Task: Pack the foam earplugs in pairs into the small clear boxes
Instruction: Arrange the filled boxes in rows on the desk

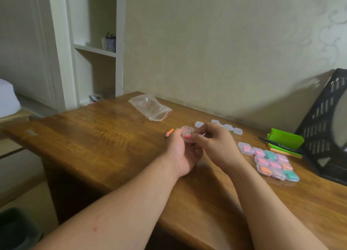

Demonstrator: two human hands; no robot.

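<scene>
My left hand [183,152] grips a small clear box [187,134] above the middle of the wooden table [105,137]; the box is open and something pink shows inside it. My right hand [216,144] pinches at the box's right side, and a sliver of purple shows at its fingertips. Loose orange and pink earplugs [169,133] lie just left of my left hand. Several empty clear boxes [228,127] sit behind my right hand. A cluster of several filled boxes [272,162], pink, orange and teal inside, lies to the right.
An empty zip bag [150,107] lies at the far side of the table. A green holder [285,140] on a notepad with a black pen, and a black mesh file rack [326,122], stand at the right. The table's left edge drops off near a white shelf unit.
</scene>
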